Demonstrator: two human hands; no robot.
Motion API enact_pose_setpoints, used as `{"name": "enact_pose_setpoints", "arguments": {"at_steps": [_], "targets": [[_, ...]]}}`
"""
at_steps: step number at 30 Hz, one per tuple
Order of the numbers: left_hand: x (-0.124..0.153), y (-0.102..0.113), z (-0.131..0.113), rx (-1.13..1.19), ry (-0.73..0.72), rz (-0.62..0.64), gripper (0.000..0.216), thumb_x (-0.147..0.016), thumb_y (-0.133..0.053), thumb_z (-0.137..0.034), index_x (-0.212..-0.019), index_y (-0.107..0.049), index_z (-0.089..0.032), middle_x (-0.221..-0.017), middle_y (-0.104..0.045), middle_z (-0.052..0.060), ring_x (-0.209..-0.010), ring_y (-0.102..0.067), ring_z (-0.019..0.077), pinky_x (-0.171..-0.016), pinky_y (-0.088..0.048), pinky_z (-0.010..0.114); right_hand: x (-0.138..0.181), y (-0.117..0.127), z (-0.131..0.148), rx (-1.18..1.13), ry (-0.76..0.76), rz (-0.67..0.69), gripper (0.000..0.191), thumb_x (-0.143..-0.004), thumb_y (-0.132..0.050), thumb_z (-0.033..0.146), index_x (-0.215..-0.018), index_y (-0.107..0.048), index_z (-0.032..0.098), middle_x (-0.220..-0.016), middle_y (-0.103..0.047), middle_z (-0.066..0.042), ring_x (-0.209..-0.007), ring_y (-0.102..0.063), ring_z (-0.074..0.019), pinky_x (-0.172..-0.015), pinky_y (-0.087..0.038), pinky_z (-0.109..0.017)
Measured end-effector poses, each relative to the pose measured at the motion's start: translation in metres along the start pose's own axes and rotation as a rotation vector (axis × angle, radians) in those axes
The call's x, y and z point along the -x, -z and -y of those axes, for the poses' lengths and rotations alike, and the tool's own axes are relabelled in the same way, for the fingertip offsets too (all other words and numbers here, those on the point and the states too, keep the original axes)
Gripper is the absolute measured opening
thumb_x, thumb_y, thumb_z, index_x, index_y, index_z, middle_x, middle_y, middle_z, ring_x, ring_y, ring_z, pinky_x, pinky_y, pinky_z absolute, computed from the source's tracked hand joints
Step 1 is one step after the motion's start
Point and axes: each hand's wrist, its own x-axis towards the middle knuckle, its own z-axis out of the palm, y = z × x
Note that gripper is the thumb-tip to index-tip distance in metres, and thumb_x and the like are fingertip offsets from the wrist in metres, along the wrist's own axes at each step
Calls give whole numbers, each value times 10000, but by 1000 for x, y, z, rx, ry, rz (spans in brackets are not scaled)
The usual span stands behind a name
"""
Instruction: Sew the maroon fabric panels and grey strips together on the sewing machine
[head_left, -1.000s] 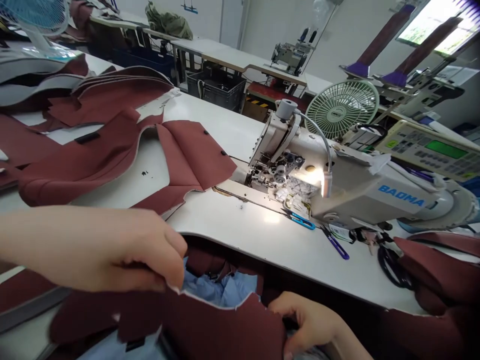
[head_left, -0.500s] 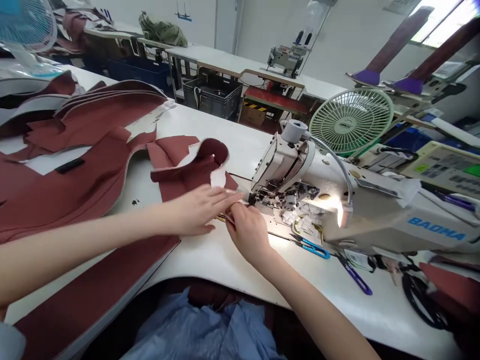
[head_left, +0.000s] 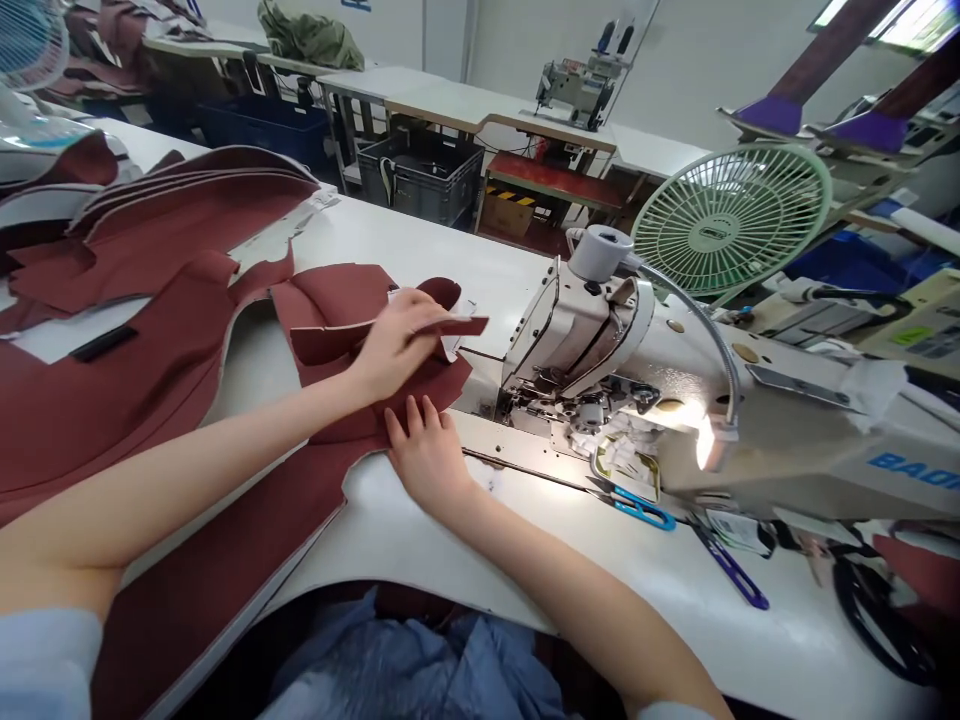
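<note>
My left hand [head_left: 394,345] is closed on a folded flap of the maroon fabric piece [head_left: 330,310], lifting its edge with a white lining just left of the sewing machine head [head_left: 577,335]. My right hand [head_left: 427,450] lies flat, fingers stretched out, pressing the same fabric onto the white table [head_left: 465,520] beside the machine bed. The fabric runs from under both hands down towards the table's front edge.
More maroon cut pieces [head_left: 150,240] are stacked on the left. Blue thread snips [head_left: 641,510] and a purple tool [head_left: 735,575] lie in front of the machine. A green fan [head_left: 731,215] stands behind it. Black crate [head_left: 420,180] and other tables are beyond.
Both hands drew back from the needle area. The left hand picked up and folded the fabric flap; the right hand moved down and flattened onto the fabric.
</note>
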Motion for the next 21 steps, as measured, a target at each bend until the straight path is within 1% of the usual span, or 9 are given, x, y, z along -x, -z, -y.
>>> {"name": "enact_pose_setpoints", "arguments": {"at_steps": [3, 4, 5, 6, 8, 11, 14, 17, 21], "targets": [[5, -31, 11, -146, -332, 441, 280, -904, -487, -208, -1107, -672, -152, -1127, -605, 122, -1163, -512, 247, -1052, -420, 439, 12, -1, -9, 11, 39, 22, 459, -946, -431, 183, -1398, -474, 110, -1365, -524, -242, -1261, -463, -367, -892, -430, -476], [11, -41, 16, -172, -383, 534, 275, -911, -478, -195, -1094, -675, -141, -1090, -621, 126, -1142, -525, 244, -1038, -432, 430, 23, 0, -16, -3, 65, 13, 456, -947, -439, 196, -1396, -484, 131, -1377, -520, -227, -1266, -462, -362, -890, -433, -469], [19, -52, 21, -181, -395, 581, 281, -924, -453, -177, -1091, -676, -136, -1057, -634, 124, -1112, -541, 232, -1017, -451, 411, 36, 1, -24, -24, 92, 1, 448, -952, -447, 220, -1393, -497, 154, -1402, -505, -211, -1282, -452, -358, -895, -432, -466], [28, -61, 25, -170, -376, 587, 298, -938, -421, -156, -1100, -672, -136, -1041, -644, 120, -1082, -557, 215, -992, -470, 386, 50, 2, -32, -49, 110, -12, 434, -961, -446, 236, -1387, -511, 184, -1433, -482, -189, -1306, -433, -352, -906, -428, -466], [46, -78, 29, -121, -313, 510, 328, -954, -381, -130, -1128, -658, -151, -1050, -656, 104, -1047, -574, 188, -958, -492, 356, 76, 5, -48, -101, 130, -26, 412, -970, -442, 240, -1372, -534, 232, -1465, -461, -148, -1349, -398, -336, -931, -416, -467], [66, -94, 26, -56, -268, 397, 281, -920, -471, -160, -1142, -644, -162, -1117, -661, 98, -1126, -559, 215, -1001, -478, 404, 97, 7, -62, -161, 135, -23, 414, -962, -453, 216, -1363, -549, 256, -1447, -490, -121, -1371, -382, -316, -947, -413, -462], [74, -97, 22, -49, -246, 366, 209, -898, -545, -180, -1061, -676, -177, -1190, -658, 93, -1238, -516, 254, -1050, -446, 449, 99, 6, -66, -188, 142, -39, 413, -953, -466, 214, -1353, -562, 252, -1428, -511, -123, -1362, -399, -317, -941, -424, -464], [72, -95, 18, -64, -266, 385, 204, -919, -522, -147, -982, -707, -206, -1195, -671, 61, -1269, -514, 246, -1059, -446, 450, 97, 4, -65, -199, 147, -86, 399, -951, -471, 223, -1333, -581, 243, -1423, -517, -127, -1339, -429, -322, -961, -416, -473], [65, -95, 9, -60, -311, 389, 243, -923, -490, -104, -1019, -696, -192, -1115, -702, 58, -1241, -541, 218, -1011, -504, 408, 98, 0, -66, -204, 145, -118, 378, -963, -450, 238, -1312, -598, 249, -1406, -536, -113, -1323, -447, -321, -948, -425, -464]]}}
